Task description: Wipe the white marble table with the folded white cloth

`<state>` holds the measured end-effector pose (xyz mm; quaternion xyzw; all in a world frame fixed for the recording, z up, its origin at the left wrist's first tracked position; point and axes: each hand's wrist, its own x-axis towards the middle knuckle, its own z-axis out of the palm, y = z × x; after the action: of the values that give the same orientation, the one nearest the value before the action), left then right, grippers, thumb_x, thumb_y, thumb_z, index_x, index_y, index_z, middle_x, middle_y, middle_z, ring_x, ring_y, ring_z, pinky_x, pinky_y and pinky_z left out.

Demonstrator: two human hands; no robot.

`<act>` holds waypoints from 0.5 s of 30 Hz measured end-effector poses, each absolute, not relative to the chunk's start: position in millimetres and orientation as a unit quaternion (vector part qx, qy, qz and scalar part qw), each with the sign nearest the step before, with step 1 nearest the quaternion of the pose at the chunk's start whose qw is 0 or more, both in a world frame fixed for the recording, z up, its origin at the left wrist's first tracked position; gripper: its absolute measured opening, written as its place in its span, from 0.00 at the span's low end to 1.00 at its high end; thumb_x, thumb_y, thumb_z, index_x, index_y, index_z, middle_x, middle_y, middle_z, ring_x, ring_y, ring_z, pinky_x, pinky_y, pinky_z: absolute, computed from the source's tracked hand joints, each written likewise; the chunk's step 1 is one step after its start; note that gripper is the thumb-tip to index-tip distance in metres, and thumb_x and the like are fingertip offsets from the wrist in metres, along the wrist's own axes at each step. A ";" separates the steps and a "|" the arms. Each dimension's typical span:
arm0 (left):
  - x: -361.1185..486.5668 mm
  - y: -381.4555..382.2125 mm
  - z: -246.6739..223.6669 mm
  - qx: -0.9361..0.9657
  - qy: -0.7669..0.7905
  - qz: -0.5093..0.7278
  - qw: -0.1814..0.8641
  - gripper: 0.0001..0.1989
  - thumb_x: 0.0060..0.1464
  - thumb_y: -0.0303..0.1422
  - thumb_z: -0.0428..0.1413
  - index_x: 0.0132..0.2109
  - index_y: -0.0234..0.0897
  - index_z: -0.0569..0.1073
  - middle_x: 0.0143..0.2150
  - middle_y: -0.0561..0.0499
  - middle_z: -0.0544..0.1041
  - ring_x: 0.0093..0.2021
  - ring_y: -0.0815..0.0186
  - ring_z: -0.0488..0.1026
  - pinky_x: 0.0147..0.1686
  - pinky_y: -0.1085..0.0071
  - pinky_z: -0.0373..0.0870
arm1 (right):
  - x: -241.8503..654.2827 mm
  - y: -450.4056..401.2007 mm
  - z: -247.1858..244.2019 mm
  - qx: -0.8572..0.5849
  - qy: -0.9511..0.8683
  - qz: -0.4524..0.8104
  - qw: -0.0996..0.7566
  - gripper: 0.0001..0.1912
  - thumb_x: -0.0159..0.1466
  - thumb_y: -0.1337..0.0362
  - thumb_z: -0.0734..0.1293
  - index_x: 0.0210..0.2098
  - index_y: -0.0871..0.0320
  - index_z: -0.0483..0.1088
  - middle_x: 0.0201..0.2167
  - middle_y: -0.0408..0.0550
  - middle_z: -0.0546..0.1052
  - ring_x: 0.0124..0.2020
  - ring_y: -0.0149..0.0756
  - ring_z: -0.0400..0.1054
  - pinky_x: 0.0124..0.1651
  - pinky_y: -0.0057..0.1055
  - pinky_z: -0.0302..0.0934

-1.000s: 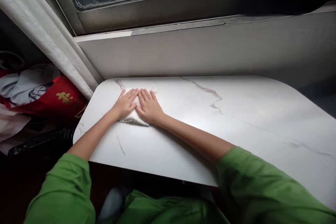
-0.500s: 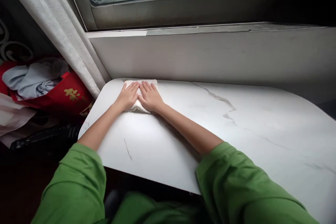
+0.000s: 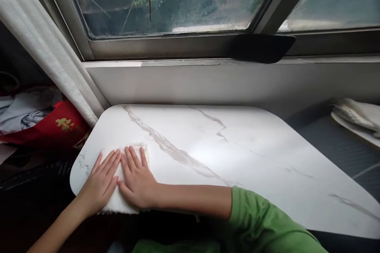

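Cloth [image 3: 121,204], white, lies at the near left edge of the marble-patterned surface [image 3: 249,174], beneath our left hand [image 3: 100,184] and right hand [image 3: 139,182]; we have each grip spread flat against it. Left of the surface, we see a red bag [image 3: 49,132] with gold markings, crumpled pale-grey fabric [image 3: 31,110] inside its open top.

Daylight, uneven exposure

Light: daylight, from the grey-metal-framed glass window [image 3: 178,4] beyond the white, grey-veined, round-cornered tabletop [image 3: 252,174].
Glare: soft pale patch near the tabletop's middle.
Shadow: near-black below the tabletop's near edge; dim around the gold-printed red bag [image 3: 44,132] to its left.
Blur: pale, folded item [image 3: 353,112] right of the tabletop, smeared.
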<state>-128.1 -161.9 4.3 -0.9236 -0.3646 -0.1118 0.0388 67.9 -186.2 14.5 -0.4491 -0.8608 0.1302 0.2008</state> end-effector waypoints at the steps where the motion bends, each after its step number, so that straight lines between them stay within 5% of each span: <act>1: -133.9 -166.5 4.2 -0.922 -0.369 -0.109 0.037 0.34 0.64 0.31 0.40 0.72 0.41 0.33 0.71 0.46 0.50 0.69 0.56 0.51 0.67 0.51 0.45 | 64.4 -189.4 15.1 -0.439 -0.865 0.139 0.199 0.36 0.69 0.54 0.52 0.67 0.77 0.48 0.68 0.68 0.44 0.70 0.53 0.31 0.69 0.59 0.30; 9: -156.6 -78.0 14.5 -0.895 -0.444 -0.042 -0.006 0.30 0.64 0.36 0.36 0.70 0.32 0.48 0.70 0.42 0.54 0.70 0.58 0.49 0.67 0.52 0.42 | 23.5 -103.2 10.7 -0.477 -0.847 0.140 0.190 0.35 0.69 0.56 0.50 0.67 0.78 0.46 0.69 0.66 0.46 0.71 0.51 0.34 0.69 0.56 0.24; 15: -144.7 36.4 14.2 -0.883 -0.468 -0.037 -0.013 0.29 0.64 0.34 0.36 0.70 0.32 0.50 0.71 0.44 0.52 0.71 0.62 0.45 0.67 0.54 0.38 | 16.9 3.2 4.8 -0.525 -0.823 0.121 0.181 0.36 0.69 0.54 0.49 0.68 0.75 0.45 0.70 0.62 0.47 0.71 0.46 0.36 0.69 0.51 0.24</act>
<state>-144.7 36.4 14.2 -0.8827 -0.4682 -0.0372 -0.0135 16.9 3.2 4.8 -0.5252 -0.8228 0.1206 0.1809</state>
